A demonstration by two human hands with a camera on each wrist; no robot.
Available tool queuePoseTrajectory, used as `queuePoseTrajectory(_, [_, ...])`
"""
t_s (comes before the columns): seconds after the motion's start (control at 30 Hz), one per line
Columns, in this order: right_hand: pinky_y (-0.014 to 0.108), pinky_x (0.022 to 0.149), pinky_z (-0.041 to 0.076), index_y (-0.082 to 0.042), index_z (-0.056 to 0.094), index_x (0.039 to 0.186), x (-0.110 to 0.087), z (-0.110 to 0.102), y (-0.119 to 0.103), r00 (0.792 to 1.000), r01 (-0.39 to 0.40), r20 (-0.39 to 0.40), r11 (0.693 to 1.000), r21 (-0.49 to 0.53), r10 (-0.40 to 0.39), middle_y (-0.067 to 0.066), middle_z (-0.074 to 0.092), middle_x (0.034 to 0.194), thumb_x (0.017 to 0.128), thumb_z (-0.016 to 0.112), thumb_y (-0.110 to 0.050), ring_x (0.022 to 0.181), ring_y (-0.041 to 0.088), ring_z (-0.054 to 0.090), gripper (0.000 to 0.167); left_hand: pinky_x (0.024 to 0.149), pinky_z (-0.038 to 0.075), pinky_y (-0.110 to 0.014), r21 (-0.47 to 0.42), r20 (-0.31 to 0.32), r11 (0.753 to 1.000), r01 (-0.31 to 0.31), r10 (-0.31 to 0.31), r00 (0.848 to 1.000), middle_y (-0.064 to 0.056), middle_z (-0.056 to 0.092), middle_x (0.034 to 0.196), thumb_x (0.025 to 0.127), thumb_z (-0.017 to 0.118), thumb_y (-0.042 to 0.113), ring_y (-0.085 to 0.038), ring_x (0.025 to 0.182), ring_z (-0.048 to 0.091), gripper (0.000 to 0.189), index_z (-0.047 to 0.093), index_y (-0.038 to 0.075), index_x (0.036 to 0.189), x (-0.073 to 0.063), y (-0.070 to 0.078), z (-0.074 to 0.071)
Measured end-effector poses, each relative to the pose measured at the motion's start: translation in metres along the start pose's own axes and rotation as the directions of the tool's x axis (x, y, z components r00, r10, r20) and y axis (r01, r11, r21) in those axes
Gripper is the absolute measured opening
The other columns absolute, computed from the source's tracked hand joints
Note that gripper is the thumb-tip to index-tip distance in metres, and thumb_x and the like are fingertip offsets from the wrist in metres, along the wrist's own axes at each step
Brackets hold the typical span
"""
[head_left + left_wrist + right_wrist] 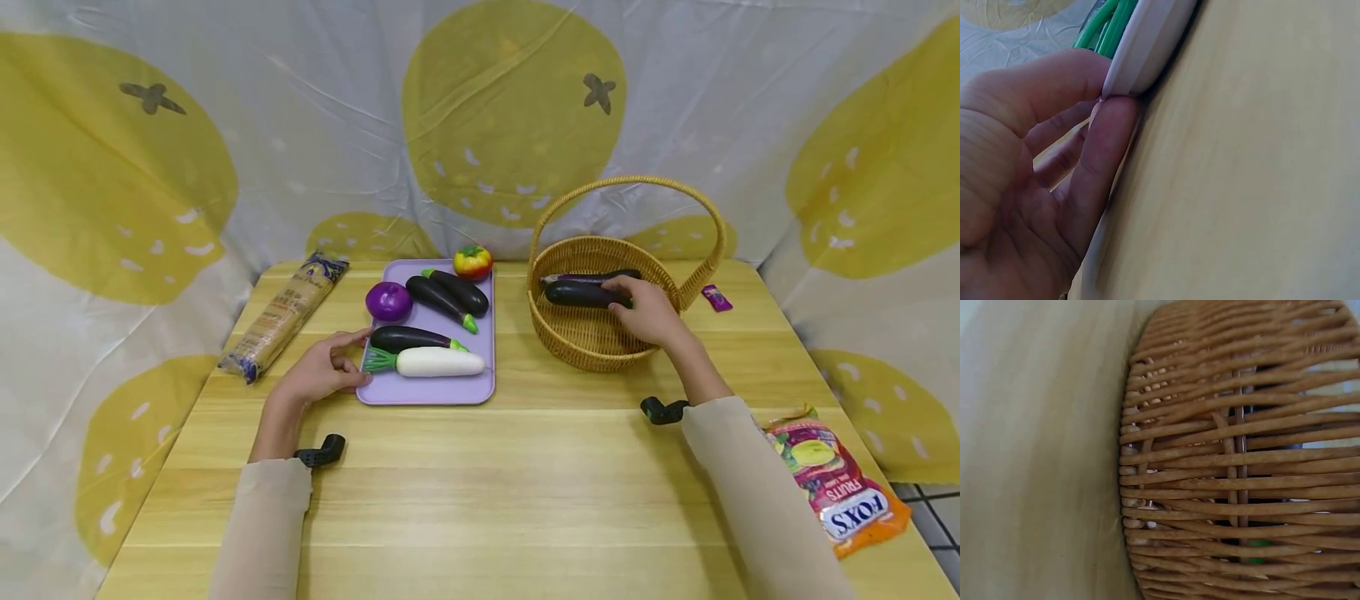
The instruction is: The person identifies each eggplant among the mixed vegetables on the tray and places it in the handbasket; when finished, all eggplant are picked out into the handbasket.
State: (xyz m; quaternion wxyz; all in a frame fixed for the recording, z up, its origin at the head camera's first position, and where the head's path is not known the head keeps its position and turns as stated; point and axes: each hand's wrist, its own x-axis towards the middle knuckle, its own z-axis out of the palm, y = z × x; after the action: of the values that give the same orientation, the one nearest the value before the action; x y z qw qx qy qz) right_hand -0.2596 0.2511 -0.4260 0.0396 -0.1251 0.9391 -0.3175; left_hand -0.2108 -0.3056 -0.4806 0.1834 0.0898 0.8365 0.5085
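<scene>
My left hand (321,371) pinches the left rim of a lilac tray (480,396); the left wrist view shows thumb and finger at that rim (1147,56). On the tray lie a white radish (441,362) with green leaves, an eggplant (405,337) behind it, two more eggplants (435,300) farther back, a purple onion (389,302) and a red-yellow fruit (472,264). My right hand (647,312) reaches into a wicker basket (577,354) and grips the right end of an eggplant (573,293). Another eggplant (555,278) lies behind that one. Basket weave (1241,444) hides this hand in the right wrist view.
A long pack of noodles (288,312) lies left of the tray. The basket's tall handle (637,179) arches over it. A small purple wrapped sweet (717,297) is right of the basket. A candy bag (832,479) lies by my right forearm. Patterned cloth (337,125) hangs behind the table.
</scene>
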Motion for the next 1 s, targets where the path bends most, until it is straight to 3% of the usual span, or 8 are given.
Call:
queuePoseTrajectory(0.2, [0.063,0.110,0.038,-0.001,0.056,0.143,0.014,0.001,0.008,0.997,-0.053,0.049,0.998,-0.030,0.054,0.028,0.054,0.146,0.103,0.056,-0.008,0.136,0.049,0.047,0.040,0.061,0.048,-0.026,-0.004,-0.003,1.000,0.000,0.000,1.000,-0.019,0.071,0.087,0.085,0.082,0.004,-0.014,0.072,0.069,0.087,0.040,0.018,0.160,-0.001,-0.001,-0.001])
queuePoseTrajectory(0.53, [0.060,0.113,0.037,0.001,0.057,0.142,0.024,0.004,0.009,0.992,-0.075,0.098,0.995,-0.067,0.082,0.028,0.056,0.143,0.101,0.060,-0.008,0.137,0.046,0.047,0.042,0.062,0.048,-0.026,-0.010,-0.008,1.000,0.010,-0.010,1.000,-0.017,0.072,0.083,0.085,0.083,0.006,-0.014,0.072,0.067,0.088,0.040,0.020,0.160,-0.001,-0.003,-0.001])
queuePoseTrajectory(1.0, [0.059,0.107,0.043,-0.001,0.056,0.143,0.009,0.001,-0.001,0.997,-0.070,0.033,0.997,0.016,0.070,0.024,0.057,0.141,0.102,0.064,-0.020,0.129,0.043,0.053,0.046,0.062,0.047,-0.026,-0.003,-0.028,1.000,0.027,-0.027,0.999,-0.017,0.072,0.085,0.084,0.084,0.008,-0.015,0.074,0.067,0.089,0.041,0.023,0.160,-0.002,-0.005,0.000])
